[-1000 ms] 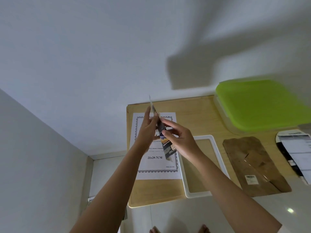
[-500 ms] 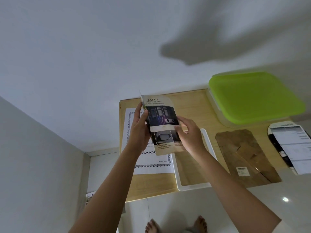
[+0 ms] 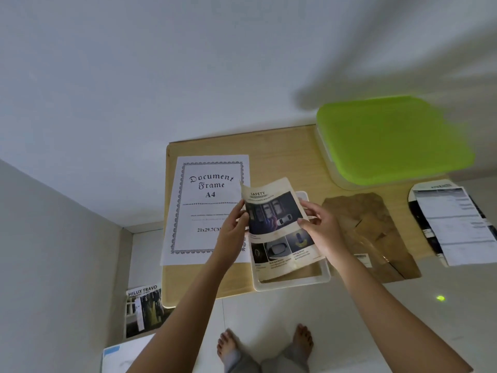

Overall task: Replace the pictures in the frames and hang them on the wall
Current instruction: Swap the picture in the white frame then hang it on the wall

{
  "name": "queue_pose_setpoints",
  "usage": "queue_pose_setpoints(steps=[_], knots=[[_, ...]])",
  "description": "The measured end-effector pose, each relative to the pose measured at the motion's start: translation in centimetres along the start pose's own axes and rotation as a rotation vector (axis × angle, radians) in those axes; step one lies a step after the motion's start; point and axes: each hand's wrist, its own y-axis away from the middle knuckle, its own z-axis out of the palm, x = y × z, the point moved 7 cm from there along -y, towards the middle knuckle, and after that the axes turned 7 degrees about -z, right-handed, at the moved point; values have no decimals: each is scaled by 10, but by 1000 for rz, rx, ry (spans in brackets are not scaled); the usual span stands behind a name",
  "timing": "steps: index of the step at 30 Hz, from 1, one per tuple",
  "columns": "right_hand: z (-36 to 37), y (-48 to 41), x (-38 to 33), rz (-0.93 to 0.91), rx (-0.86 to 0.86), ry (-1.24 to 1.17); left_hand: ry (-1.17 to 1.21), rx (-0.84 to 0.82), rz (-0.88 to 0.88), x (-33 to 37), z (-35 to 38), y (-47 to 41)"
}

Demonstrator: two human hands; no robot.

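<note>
- Both sides of the picture are pinched, left hand and right hand, over the frame at the table front edge.
- Curled paper could crease or seat crooked.
- Hard pressing might shove the frame off.

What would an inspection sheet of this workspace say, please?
Surface: wooden table, against the wall.
Job's things: safety leaflet held over the white frame; A4 insert sheet lying flat beside it; brown sheet on the other side.
Clutter: green-lidded box; printed papers; brochure down by the wall.
Grippers: left hand and right hand each pinch a leaflet edge.
Cables: nothing seen.
Surroundings: pale wall, light floor, bare feet.
</note>
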Motion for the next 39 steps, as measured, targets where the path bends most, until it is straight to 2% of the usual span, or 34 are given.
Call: queue_pose_setpoints(steps=[8, 15, 19, 23, 28, 35, 39], knots=[[-30, 10, 35, -48, -17, 246, -349, 237, -8, -23, 19, 5], [-27, 14, 47, -152, -77, 503, -629, 315, 26, -35, 16, 2], [-24, 19, 48, -183, -74, 615, -776, 325, -12, -41, 14, -1], [-17, 23, 47, -226, -110, 702, -820, 280, -16, -41, 18, -2], [-11, 25, 40, -229, -121, 689, -768, 256, -1, -41, 20, -5], [-7, 20, 35, -204, -148, 699, -734, 267, 3, -41, 19, -11], [-9, 21, 37, -219, -129, 707, -813, 312, -4, -36, 17, -7]])
